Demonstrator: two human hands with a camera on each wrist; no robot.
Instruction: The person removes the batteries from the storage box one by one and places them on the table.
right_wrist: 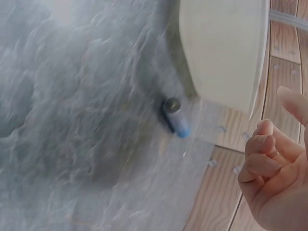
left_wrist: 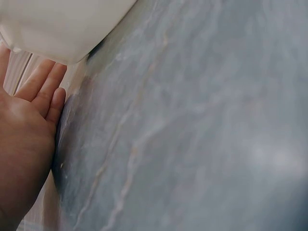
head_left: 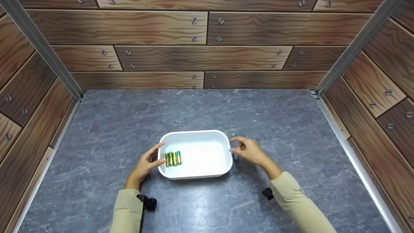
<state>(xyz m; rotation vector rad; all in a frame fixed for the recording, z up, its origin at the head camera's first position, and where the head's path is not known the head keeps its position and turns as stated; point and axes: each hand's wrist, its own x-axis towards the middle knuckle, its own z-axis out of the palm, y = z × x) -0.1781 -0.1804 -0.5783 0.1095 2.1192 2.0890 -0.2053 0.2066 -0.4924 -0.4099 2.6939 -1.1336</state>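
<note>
A white rectangular tray with rounded corners and raised walls rests on the table. Several green-and-gold batteries lie side by side near its left end. At that end, my left hand has its thumb and index fingertips right at the rim. Its other fingers extend straight beside the tray wall in the left wrist view. My right hand is by the right wall, thumb and index finger extended towards the rim. Its remaining fingers are loosely bent, with nothing between them.
A small dark cylinder with a blue end lies on the table just outside the tray's right end. The grey marbled tabletop is enclosed by wood-patterned walls at the back and both sides, with metal posts at the corners.
</note>
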